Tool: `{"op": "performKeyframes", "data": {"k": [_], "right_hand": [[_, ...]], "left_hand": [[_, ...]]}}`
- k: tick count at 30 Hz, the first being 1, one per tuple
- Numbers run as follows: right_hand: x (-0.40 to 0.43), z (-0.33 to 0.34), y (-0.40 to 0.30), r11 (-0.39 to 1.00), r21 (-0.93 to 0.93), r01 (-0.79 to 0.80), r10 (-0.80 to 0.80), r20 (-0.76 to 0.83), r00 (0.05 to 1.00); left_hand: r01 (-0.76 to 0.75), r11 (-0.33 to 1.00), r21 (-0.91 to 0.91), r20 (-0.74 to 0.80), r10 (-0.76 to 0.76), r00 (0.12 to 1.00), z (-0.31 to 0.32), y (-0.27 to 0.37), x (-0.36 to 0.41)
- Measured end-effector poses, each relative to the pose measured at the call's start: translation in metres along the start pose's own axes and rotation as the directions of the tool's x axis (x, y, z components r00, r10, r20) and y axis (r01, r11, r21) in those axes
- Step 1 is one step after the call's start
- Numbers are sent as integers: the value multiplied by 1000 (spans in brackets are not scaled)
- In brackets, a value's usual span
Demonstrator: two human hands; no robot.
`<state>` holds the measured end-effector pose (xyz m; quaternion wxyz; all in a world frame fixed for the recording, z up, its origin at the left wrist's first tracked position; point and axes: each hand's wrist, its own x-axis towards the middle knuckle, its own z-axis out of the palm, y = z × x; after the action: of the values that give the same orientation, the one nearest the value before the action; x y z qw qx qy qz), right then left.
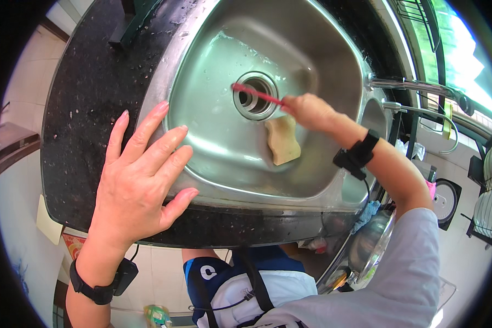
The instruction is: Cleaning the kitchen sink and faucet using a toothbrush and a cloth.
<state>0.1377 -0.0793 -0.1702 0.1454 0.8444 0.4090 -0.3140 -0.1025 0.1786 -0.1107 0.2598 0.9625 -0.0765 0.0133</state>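
Observation:
My right hand [309, 112] grips a thin red stick-like tool, perhaps a toothbrush [262, 95], whose far end reaches over the rim of the round drain [266, 112]. The drain sits in the floor of a wet stainless steel sink [213, 135]. Just below the drain and my right hand lies a yellowish wavy-edged sponge [283, 141]. My left hand [145, 172] is spread palm down over the sink's left edge and the black stone countertop [90, 82], holding nothing. Whether its palm presses on the surface cannot be seen.
A chrome faucet [418, 86] and a thinner curved spout [447, 123] stand at the right. A blue cloth [367, 215] hangs near a metal wok or lid [371, 246] at lower right. A dark stand [127, 28] rises at upper left. Plates [487, 213] fill a rack at far right.

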Motion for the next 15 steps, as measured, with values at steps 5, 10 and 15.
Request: {"op": "performKeyframes", "data": {"k": [5, 10, 15], "right_hand": [[14, -11, 28, 979, 88, -181, 190, -106, 976], [14, -8, -20, 997, -75, 21, -18, 52, 999], [54, -27, 3, 884, 343, -316, 313, 65, 947]], "left_hand": [[-16, 1000, -20, -55, 15, 998, 1, 2, 1], [4, 1000, -6, -16, -4, 1000, -3, 0, -6], [-18, 1000, 1, -22, 18, 1000, -6, 3, -4]]}}
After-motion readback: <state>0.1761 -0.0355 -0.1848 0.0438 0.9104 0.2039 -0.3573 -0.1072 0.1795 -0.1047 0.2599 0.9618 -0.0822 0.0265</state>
